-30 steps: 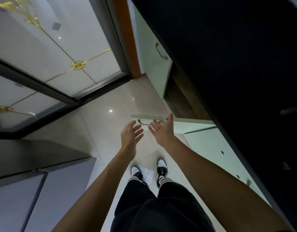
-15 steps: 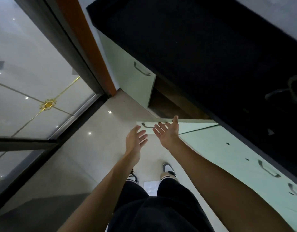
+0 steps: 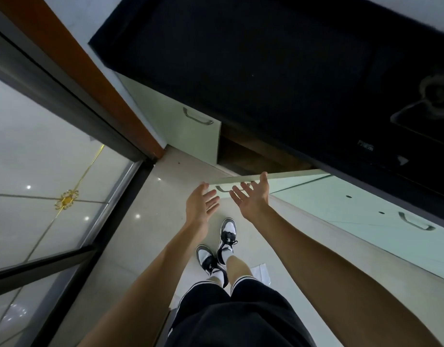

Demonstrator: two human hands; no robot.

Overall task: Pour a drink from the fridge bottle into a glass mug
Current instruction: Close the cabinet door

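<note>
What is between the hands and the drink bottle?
No bottle or mug shows here, so that cannot be told. The left hand and right hand are open and empty; an open cupboard door juts out right ahead of them.

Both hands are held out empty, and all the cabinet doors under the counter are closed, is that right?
Not quite. The head view shows one door swung open under the counter, not all closed. The rest holds: the left hand and the right hand are held out empty.
</note>
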